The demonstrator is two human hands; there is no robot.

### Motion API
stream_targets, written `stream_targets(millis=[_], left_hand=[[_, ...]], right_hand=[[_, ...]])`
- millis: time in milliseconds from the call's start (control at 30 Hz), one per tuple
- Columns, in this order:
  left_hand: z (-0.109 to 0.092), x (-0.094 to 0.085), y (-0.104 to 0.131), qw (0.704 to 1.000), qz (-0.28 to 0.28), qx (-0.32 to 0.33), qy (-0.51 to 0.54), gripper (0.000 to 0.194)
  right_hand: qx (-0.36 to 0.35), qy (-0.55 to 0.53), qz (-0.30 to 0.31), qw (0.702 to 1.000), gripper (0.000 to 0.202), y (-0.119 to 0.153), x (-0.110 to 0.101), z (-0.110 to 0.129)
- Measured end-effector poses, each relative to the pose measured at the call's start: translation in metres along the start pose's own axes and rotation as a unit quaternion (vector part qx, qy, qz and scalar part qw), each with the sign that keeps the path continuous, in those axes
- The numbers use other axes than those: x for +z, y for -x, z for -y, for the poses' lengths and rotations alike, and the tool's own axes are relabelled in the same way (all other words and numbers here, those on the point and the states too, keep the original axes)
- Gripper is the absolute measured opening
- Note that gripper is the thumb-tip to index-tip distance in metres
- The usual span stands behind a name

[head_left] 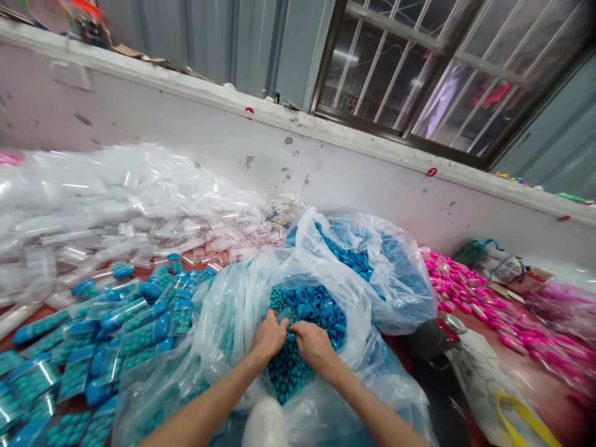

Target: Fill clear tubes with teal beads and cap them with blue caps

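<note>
My left hand (pixel 270 335) and my right hand (pixel 313 347) come together over an open clear plastic bag (pixel 235 292). Teal round beads (pixel 289 372) fill the front of this bag, and blue plastic caps (pixel 319 310) lie at its back right. Both hands are closed, fingertips pinched and almost meeting. Whatever they pinch is too small and too covered by the fingers to name. Left of the bag are several clear tubes of teal beads (pixel 139 335) with blue ends.
A second plastic bag (pixel 405 279) with blue caps stands behind. Empty clear tubes (pixel 139 192) are heaped along the wall at left. Pink pieces (pixel 470 292) spread over the red table (pixel 554 385) at right, near a dark flask (pixel 433 338) and a pale bag with a yellow handle (pixel 488 379).
</note>
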State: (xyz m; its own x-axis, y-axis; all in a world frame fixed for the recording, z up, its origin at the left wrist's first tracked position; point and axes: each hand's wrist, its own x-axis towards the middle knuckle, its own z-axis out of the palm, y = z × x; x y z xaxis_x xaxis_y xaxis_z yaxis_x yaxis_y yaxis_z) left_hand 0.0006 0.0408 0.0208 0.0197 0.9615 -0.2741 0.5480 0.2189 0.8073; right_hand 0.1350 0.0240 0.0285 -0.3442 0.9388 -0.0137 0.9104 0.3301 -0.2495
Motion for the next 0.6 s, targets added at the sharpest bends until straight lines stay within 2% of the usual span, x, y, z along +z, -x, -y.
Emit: stream_targets(millis=[133, 200, 333, 467, 533, 600], left_hand=[[-0.008, 0.008, -0.004, 0.989, -0.013, 0.053, -0.135, 0.028], [-0.013, 0.015, -0.004, 0.981, -0.004, 0.082, -0.177, 0.025], [-0.014, 0.021, -0.001, 0.967, 0.045, 0.125, -0.216, 0.022], [0.005, 0.012, 0.005, 0.965, 0.122, 0.132, -0.19, 0.01], [0.015, 0.009, 0.003, 0.969, 0.144, 0.129, -0.156, 0.007], [0.021, 0.013, -0.002, 0.973, 0.157, 0.126, -0.112, 0.008]], right_hand=[[0.104, 0.044, -0.084, 0.99, 0.032, -0.024, -0.029, -0.011], [0.125, 0.073, -0.08, 0.986, 0.032, -0.04, -0.033, -0.015], [0.123, 0.087, -0.048, 0.987, 0.029, -0.058, -0.022, -0.019], [0.124, 0.089, -0.025, 0.988, 0.023, -0.048, -0.019, -0.026], [0.12, 0.091, -0.013, 0.989, 0.022, -0.035, -0.024, -0.03], [0.11, 0.094, 0.003, 0.99, 0.022, -0.021, -0.03, -0.033]])
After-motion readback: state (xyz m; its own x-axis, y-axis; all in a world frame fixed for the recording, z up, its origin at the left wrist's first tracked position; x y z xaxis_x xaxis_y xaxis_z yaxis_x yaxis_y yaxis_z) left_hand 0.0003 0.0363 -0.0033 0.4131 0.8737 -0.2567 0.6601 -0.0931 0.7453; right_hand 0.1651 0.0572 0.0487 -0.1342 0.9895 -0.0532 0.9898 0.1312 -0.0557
